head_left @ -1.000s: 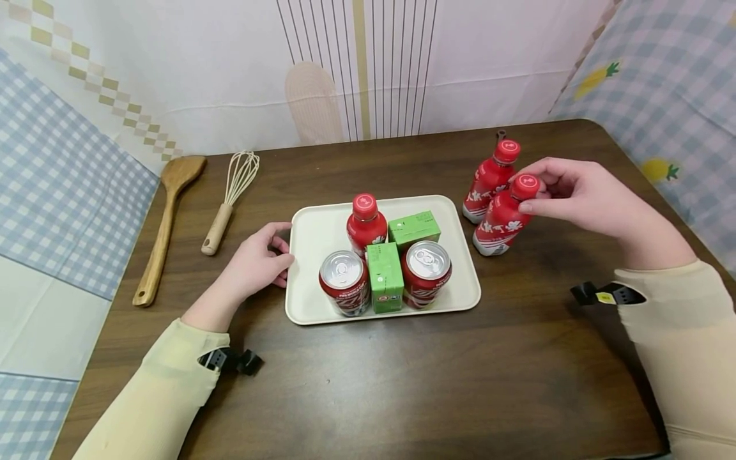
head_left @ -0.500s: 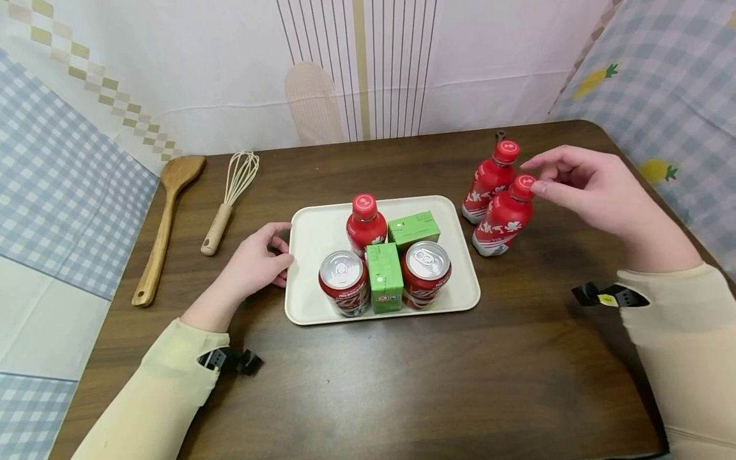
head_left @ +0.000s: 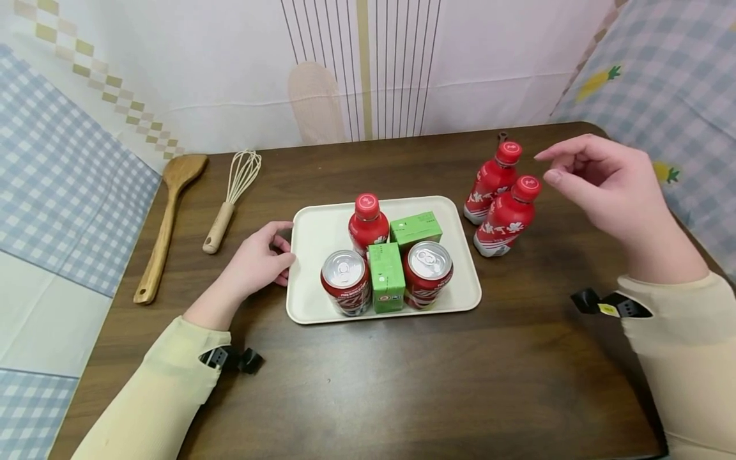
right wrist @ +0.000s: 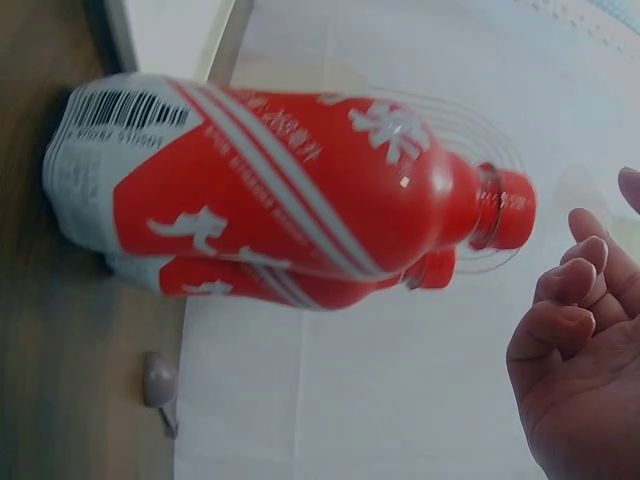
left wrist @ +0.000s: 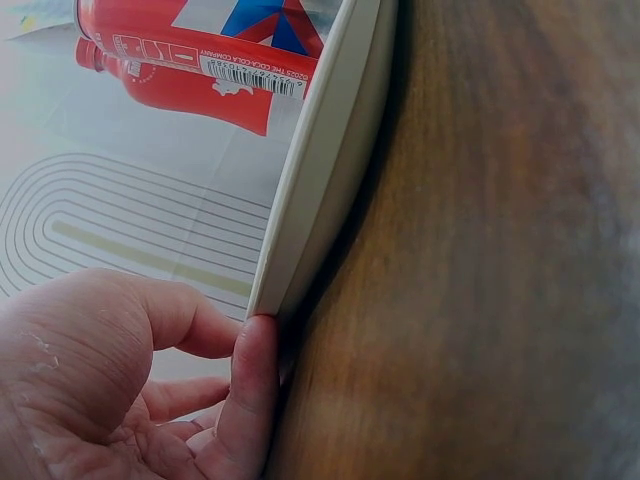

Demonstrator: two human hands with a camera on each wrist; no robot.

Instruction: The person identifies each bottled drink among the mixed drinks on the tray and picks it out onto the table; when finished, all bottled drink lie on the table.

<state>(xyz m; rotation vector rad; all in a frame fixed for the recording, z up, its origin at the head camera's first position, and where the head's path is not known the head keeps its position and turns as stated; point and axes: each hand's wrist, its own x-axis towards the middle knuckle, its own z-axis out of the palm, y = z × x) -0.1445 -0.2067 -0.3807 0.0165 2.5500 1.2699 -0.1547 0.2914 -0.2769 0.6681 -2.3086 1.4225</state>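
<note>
At the left rim of the cream tray [head_left: 313, 306], my left hand [head_left: 259, 262] holds the edge with thumb and bent fingers; its fingertips meet the rim in the left wrist view. Two soda cans [head_left: 345, 281], two green drink cartons [head_left: 386, 275] and a red bottle [head_left: 368, 227] stand together on the tray. Right of it are two more red bottles, the front one [head_left: 503, 220] overlapping the rear one [head_left: 489, 185]. My right hand [head_left: 615, 185] hovers right of their caps, loosely bent, holding nothing. In the right wrist view its fingers [right wrist: 575, 285] are apart from the front bottle's cap.
On the left of the brown wooden table [head_left: 402, 383] lie a wooden spatula [head_left: 167, 230] and a whisk [head_left: 230, 198] with a wooden handle. A small grey, rounded utensil end [right wrist: 160, 380] lies behind the bottles. Patterned cloth [head_left: 241, 70] hangs along the back and sides.
My right hand has let go of the front red bottle's neck and drawn back up and to the right. The bottles stay put, and my left hand keeps its place at the tray.
</note>
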